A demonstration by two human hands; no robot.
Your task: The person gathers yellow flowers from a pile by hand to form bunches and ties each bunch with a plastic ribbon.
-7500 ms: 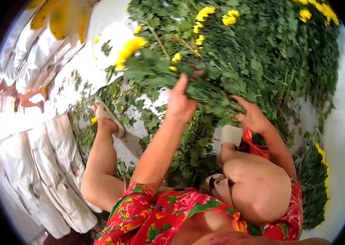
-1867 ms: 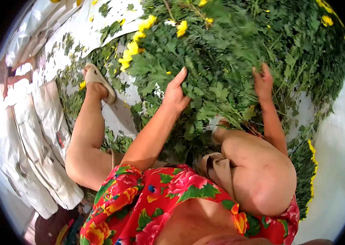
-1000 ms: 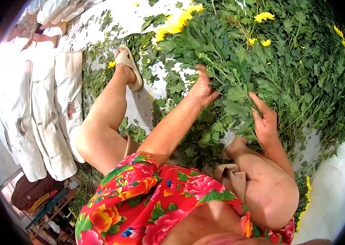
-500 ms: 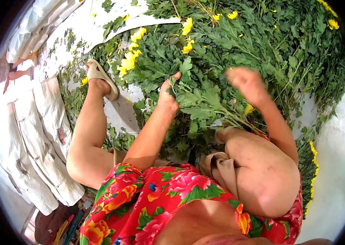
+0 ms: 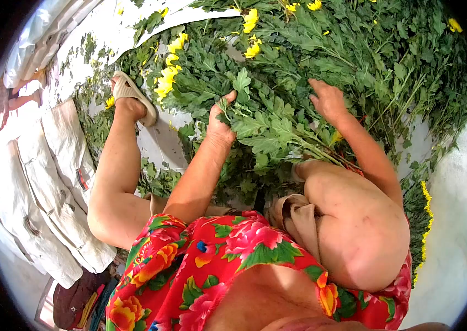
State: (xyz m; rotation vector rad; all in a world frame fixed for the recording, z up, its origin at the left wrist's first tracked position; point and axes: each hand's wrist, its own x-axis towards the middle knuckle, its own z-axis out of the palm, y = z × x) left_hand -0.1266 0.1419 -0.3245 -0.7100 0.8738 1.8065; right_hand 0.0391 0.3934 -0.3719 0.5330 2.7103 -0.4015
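Note:
My left hand (image 5: 221,120) is closed around a bunch of yellow chrysanthemums (image 5: 269,132). Yellow blooms (image 5: 167,80) line the bunch's left end, and its bare stems (image 5: 327,153) point right towards my bent knee. Leaves hide part of my left fingers. To the right, my right hand (image 5: 330,102) reaches over the big leafy pile of chrysanthemums (image 5: 366,60), its fingers apart and holding nothing that I can see. A thin red strand (image 5: 353,167) shows by the stem ends, below my right wrist.
Loose leaves (image 5: 159,179) litter the pale floor around my sandalled foot (image 5: 134,98). Whitish cloth-like strips (image 5: 51,193) lie at the left, with dark folded fabric (image 5: 73,300) below them. Another row of yellow blooms (image 5: 425,220) edges a bunch at the right.
My right hand, blurred before, has shifted slightly and now shows its fingers reaching left over the pile. My left hand still grips the bunch, and the whole view has shifted a little.

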